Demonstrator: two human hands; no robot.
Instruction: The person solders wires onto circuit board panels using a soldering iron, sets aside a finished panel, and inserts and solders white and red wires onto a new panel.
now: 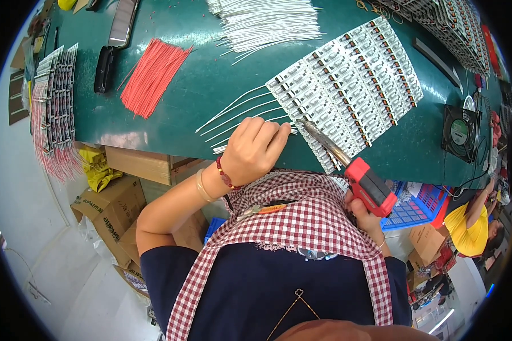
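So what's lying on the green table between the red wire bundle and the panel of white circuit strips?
In the head view, a few loose white wires fan out on the green table between the red wire bundle and the strip panel; the left hand pins their near ends.

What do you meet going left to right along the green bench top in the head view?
Strip boards with pink leads → black case → red wires → left hand → white circuit panel → small black fan.

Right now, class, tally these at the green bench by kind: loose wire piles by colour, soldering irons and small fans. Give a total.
red wire pile: 1
white wire pile: 1
soldering iron, held in the right hand: 1
small black fan: 1
Total: 4
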